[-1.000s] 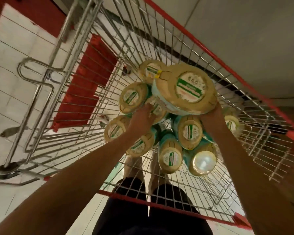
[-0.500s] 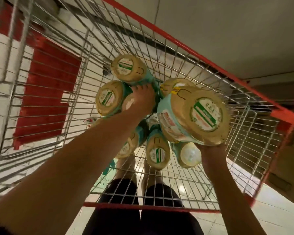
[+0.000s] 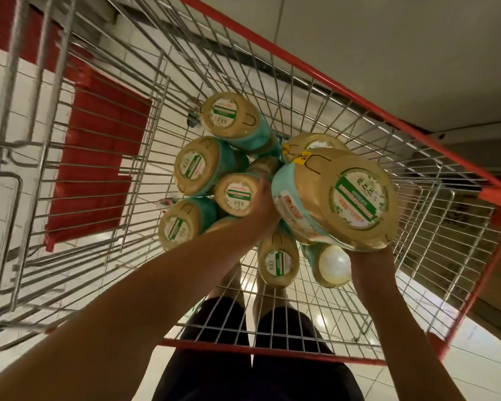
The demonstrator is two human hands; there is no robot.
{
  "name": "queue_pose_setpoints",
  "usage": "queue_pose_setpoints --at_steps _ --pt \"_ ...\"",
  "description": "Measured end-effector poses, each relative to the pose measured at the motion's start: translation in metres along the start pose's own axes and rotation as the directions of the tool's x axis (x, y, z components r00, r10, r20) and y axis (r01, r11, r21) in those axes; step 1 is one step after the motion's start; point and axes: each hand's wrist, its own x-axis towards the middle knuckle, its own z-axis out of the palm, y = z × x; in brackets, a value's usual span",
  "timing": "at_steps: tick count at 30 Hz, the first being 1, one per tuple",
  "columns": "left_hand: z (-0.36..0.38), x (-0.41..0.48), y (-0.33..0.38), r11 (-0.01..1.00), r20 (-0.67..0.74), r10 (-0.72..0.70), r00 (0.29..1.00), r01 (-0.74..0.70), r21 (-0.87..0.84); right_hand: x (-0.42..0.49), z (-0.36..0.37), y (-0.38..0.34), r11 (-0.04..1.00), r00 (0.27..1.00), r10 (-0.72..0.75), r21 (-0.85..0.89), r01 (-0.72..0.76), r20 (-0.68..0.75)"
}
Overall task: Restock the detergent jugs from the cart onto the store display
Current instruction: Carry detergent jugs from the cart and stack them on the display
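my right hand grips the lifted jug, raised over the cart. my left hand reaches among the standing jugs inside the cart; its fingers are hidden, so i cannot tell its grip.

Wire cart carries clustered detergent jugs inside.
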Motion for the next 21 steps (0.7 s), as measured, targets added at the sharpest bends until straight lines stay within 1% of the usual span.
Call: queue_pose_setpoints --at_steps 1,2,3,4,5,6,7,8,9,10,11,12,14,16,18,19,21 --pt "-0.007 0.002 -0.011 0.89 0.092 0.141 0.986 -0.167 0.424 0.0 0.0 -0.001 1.0 1.0 0.003 0.0 -0.003 0.005" --pt "-0.011 0.002 -0.021 0.589 0.187 0.242 0.952 -0.297 0.752 0.0 -0.001 -0.002 1.0 1.0 0.004 -0.003 -0.004 0.006" --pt "-0.013 -0.002 -0.028 0.284 0.229 0.361 0.904 -0.341 0.896 0.001 -0.002 -0.002 1.0 1.0 -0.001 -0.008 0.001 0.0" --pt "-0.011 -0.01 -0.032 0.149 0.276 0.428 0.861 -0.368 0.918 0.002 -0.002 -0.004 1.0 1.0 0.0 -0.014 0.0 -0.01" --pt "-0.004 -0.021 -0.033 0.168 0.273 0.472 0.838 -0.389 0.906 0.003 -0.002 -0.005 1.0 1.0 0.0 -0.021 -0.001 -0.018" --pt "0.004 -0.032 -0.036 0.357 0.162 0.495 0.854 -0.369 0.858 0.004 -0.002 -0.007 1.0 1.0 0.004 -0.026 -0.005 -0.024" --pt "0.011 -0.04 -0.036 0.614 0.009 0.417 0.909 -0.288 0.735 0.005 -0.001 -0.009 1.0 0.999 0.005 -0.029 -0.006 -0.032" --pt "0.018 -0.046 -0.035 0.869 -0.141 0.195 0.971 -0.104 0.483 0.006 0.001 -0.01 1.0 0.999 0.004 -0.027 -0.005 -0.043" --pt "0.025 -0.049 -0.034 0.978 -0.211 -0.061 0.976 0.1 0.182 0.007 0.002 -0.011 1.0 0.999 0.003 -0.019 -0.004 -0.05" --pt "0.029 -0.051 -0.032 0.964 -0.207 -0.263 0.942 0.251 -0.084 0.007 0.002 -0.011 1.0 0.999 0.0 -0.011 0.0 -0.054" --pt "0.033 -0.049 -0.029 0.902 -0.165 -0.378 0.911 0.322 -0.287 0.008 0.002 -0.01 1.0 0.998 -0.004 -0.007 0.004 -0.055" --pt "0.035 -0.044 -0.026 0.834 -0.133 -0.426 0.895 0.332 -0.44 0.009 0.001 -0.01 1.0 0.998 -0.008 -0.01 0.007 -0.056" --pt "0.039 -0.032 -0.02 0.698 -0.103 -0.473 0.875 0.3 -0.65 0.009 -0.003 -0.008 0.999 0.998 -0.028 -0.02 0.027 -0.048" --pt "0.04 -0.015 -0.014 0.595 -0.031 -0.485 0.874 0.304 -0.744 0.01 -0.008 -0.005 0.999 0.999 -0.04 -0.019 0.039 -0.03" --pt "0.043 0.003 -0.005 0.525 0.116 -0.386 0.915 0.321 -0.788 0.01 -0.014 -0.003 0.999 0.999 -0.035 -0.001 0.035 -0.012" --pt "0.046 0.011 -0.001 0.532 0.151 -0.352 0.924 0.33 -0.78 0.009 -0.017 -0.002 0.999 0.999 -0.039 0.007 0.039 -0.005" --pt "0.052 0.026 0.001 0.61 0.137 -0.371 0.918 0.352 -0.71 0.009 -0.022 -0.001 0.999 0.999 -0.041 0.02 0.041 0.004"
